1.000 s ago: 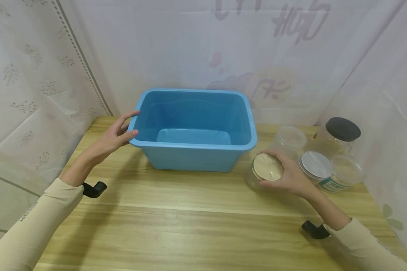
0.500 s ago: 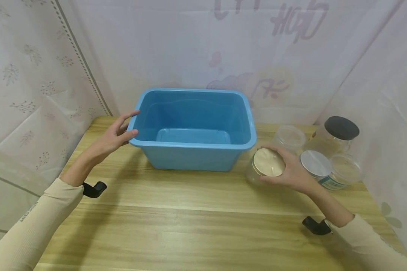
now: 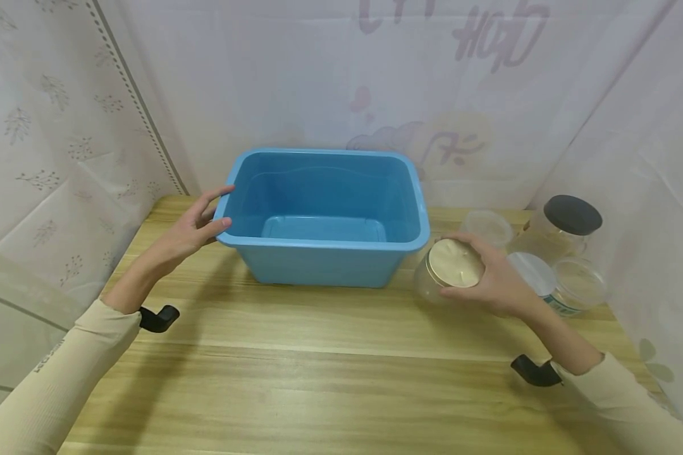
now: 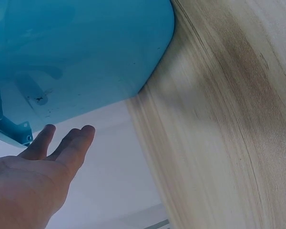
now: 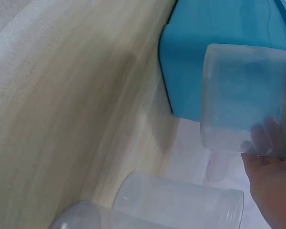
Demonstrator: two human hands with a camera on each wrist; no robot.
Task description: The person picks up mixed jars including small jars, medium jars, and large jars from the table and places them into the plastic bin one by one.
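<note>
A light-blue plastic tub (image 3: pixel 321 265) stands on the wooden table. My left hand (image 3: pixel 190 227) holds its left rim, with thumb and index finger over the edge; in the left wrist view the other fingers (image 4: pixel 74 148) reach along the outside under the rim. My right hand (image 3: pixel 492 278) grips a clear jar with a pale gold lid (image 3: pixel 455 262), thumb and fingers round its top. The right wrist view shows this jar (image 5: pixel 245 100) raised off the table beside the tub's right end, its body see-through with fingers visible behind.
Right of the held jar stand several others: a clear one (image 3: pixel 486 227) at the back, a black-lidded jar (image 3: pixel 572 218), a white-lidded jar (image 3: pixel 532 272) partly behind my right hand, and a clear one (image 3: pixel 580 281) with a label. Printed curtains (image 3: pixel 296 82) hang behind the table.
The jar with the gold lid has risen in my right hand and moved slightly away from me, its lid tilting. My left hand and the tub have stayed in place.
</note>
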